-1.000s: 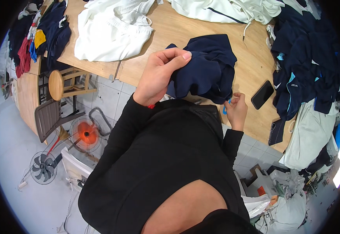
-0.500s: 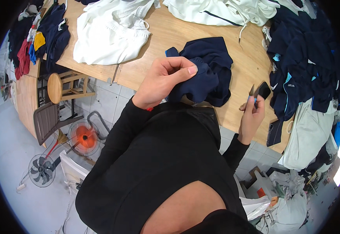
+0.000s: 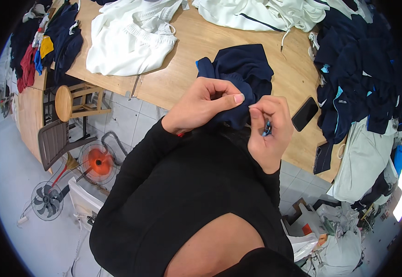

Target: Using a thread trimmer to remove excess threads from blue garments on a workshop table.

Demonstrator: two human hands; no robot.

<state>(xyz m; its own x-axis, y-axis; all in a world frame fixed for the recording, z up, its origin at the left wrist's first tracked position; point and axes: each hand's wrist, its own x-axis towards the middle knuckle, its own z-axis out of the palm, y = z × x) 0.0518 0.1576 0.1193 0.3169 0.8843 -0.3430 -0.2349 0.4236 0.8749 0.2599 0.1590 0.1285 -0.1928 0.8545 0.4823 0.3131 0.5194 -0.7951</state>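
A dark navy garment (image 3: 245,62) lies bunched at the table's near edge, part of it lifted toward me. My left hand (image 3: 210,99) is closed, pinching a fold of this cloth between thumb and forefinger. Close on its right, my right hand (image 3: 272,129) is also closed, with thumb and forefinger tips together at the cloth's edge. Whatever those tips pinch is too small to make out. Tucked within the right hand's curled fingers are small thread snips (image 3: 267,129), only a blue and dark part of them showing.
A black phone (image 3: 305,114) rests on the wooden table (image 3: 201,46) right of my hands. White garments (image 3: 129,44) lie at the far left, more at the back. A large navy pile (image 3: 362,69) covers the right side. A stool (image 3: 64,104) and fans (image 3: 97,161) stand at left.
My right hand has come left from beside the phone to the garment, bringing the snips, which now sit inside its fingers. My left hand has shifted slightly right and nearer, still pinching the cloth.
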